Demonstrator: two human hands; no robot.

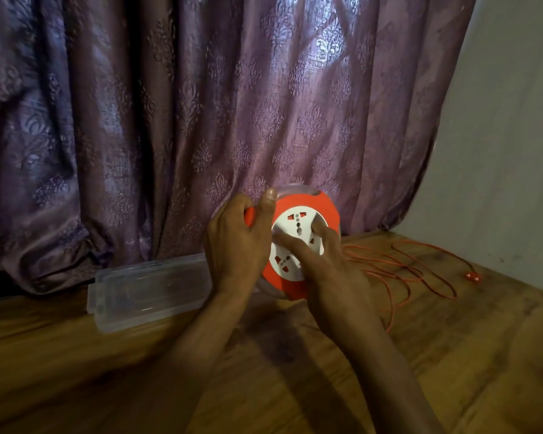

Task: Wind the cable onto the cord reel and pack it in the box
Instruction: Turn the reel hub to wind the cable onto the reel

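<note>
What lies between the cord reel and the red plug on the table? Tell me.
Head view: loose loops of orange cable lie on the wooden table between the cord reel and the red plug.

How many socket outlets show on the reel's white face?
2: one at the top of the round orange-and-white plastic cord reel, one lower left. The right hand may hide more.

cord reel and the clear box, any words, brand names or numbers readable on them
None can be read.
cord reel: the white face shows only socket holes and small red and grey marks, no legible lettering; the left hand and right hand cover part of it.
clear box: no print visible.
</note>
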